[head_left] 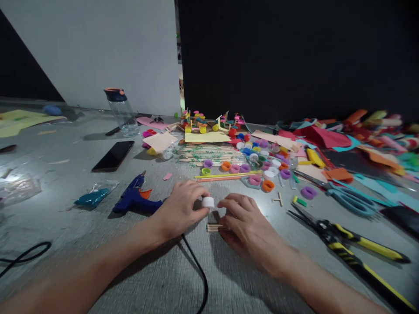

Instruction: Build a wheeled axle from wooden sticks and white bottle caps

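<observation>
the white bottle cap (208, 202), pinched between the left hand (181, 203)'s thumb and fingers over the table (153, 281), should be light, stiff and slightly slippery, best held by its side wall. its short axis looks roughly upright. nearer the person, thin wooden sticks (213, 227) point left to right, running under the curled right hand (247, 222), whose grip cannot be told. leftward lies a blue glue gun (132, 196).

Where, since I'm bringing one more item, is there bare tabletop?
Bare: the patch bordered by the teal packet, cable loop and left forearm; also between the black cord and right forearm. Crowded: around the colored rings and pliers.
</observation>
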